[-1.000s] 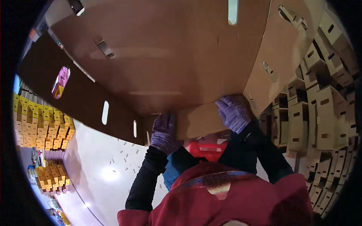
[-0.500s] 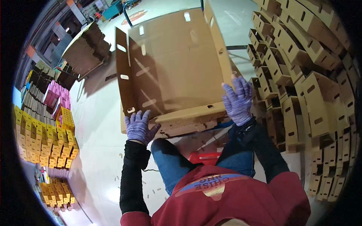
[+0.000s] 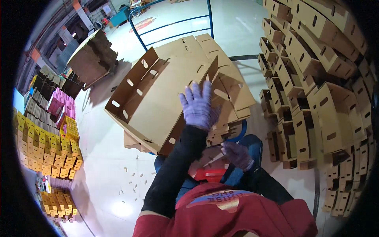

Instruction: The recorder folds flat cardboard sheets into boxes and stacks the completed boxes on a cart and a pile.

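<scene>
A brown cardboard box lies turned at an angle before me, its two slotted long sides standing up. Under it is a stack of flat cardboard sheets on a cart with a blue frame. My left hand, in a purple knit glove, is at the box's right side wall with fingers spread; whether it presses on the wall I cannot tell. My right hand, gloved alike, is off the cardboard in front of my right knee. Its fingers are blurred, and I see nothing in them.
Cardboard boxes are piled high along the right. At the left stand yellow boxes, pink crates and a cart of stacked cardboard. Small cardboard scraps litter the floor; something red is between my legs.
The box has turned clockwise and its far end has come down and nearer. My left hand moved right and forward onto the right wall; my right hand left the box and drew back toward me.
</scene>
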The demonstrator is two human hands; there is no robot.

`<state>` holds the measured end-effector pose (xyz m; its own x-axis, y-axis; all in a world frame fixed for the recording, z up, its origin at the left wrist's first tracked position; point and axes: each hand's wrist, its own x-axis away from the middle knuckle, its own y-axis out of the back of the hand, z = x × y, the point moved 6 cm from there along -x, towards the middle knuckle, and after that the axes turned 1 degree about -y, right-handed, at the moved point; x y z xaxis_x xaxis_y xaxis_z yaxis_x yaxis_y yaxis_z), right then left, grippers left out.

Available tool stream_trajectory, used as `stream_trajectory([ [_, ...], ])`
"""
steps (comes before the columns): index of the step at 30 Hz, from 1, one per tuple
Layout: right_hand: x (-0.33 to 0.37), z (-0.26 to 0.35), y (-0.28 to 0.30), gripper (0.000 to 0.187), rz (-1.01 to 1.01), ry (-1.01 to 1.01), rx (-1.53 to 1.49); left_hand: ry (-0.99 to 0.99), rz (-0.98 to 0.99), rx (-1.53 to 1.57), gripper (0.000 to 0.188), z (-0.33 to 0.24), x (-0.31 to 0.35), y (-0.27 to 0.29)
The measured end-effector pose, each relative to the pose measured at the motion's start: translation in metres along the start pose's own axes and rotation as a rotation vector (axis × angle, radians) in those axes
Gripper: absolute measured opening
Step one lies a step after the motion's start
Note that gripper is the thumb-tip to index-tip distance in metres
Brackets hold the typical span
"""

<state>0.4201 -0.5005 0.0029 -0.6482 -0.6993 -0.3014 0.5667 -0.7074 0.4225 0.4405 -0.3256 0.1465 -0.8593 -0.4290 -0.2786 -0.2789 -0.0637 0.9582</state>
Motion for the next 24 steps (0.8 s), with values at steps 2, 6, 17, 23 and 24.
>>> stream_trajectory([
  [2, 0.032, -0.067, -0.012, 0.022, 0.085, -0.242, 0.107, 0.159, -0.109, -0.009, 0.068, 0.034, -0.028, -0.013],
  [6, 0.036, -0.044, 0.023, 0.021, 0.017, -0.143, 0.119, 0.208, 0.269, 0.181, 0.032, 0.063, -0.061, -0.062],
  [17, 0.041, -0.135, 0.164, 0.022, -0.436, -0.336, 0.278, -0.539, 0.162, -0.071, 0.022, 0.156, 0.11, 0.008],
  [23, -0.057, -0.072, 0.181, 0.038, -0.275, -0.013, 0.789, -0.228, 0.13, -0.189, 0.045, 0.284, 0.179, 0.048],
  [24, -0.072, -0.061, 0.176, 0.041, -0.274, 0.13, 0.907, -0.231, 0.164, -0.215, 0.046, 0.292, 0.186, 0.048],
])
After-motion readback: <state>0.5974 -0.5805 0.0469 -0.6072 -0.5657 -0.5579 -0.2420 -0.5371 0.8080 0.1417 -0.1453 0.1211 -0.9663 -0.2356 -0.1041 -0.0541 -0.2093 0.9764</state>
